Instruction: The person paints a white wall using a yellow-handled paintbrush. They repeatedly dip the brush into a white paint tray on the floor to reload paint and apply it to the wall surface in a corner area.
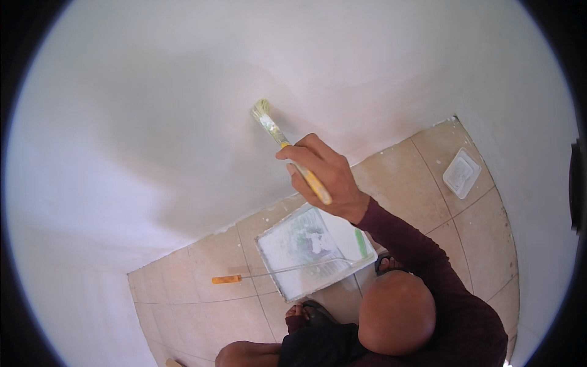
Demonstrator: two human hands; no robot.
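My right hand (319, 174) grips a yellow-handled paintbrush (267, 122), its pale, paint-smeared bristles at the white wall (153, 122). Below, a paint tray (275, 263) with white paint and green streaks lies on the floor. Across it rests a long wire roller frame with an orange handle (226, 279), which sticks out to the left; no roller head can be made out. Low beside my foot, my left hand (296, 311) is partly visible, fingers curled; whatever they may hold is hidden.
Beige floor tiles (416, 177) meet walls on several sides. A small white plastic container (461, 173) sits on them at right. My bent knees (394, 312) and sandalled feet (388, 263) occupy the lower part of the view. A dark object (575, 186) shows at the right rim.
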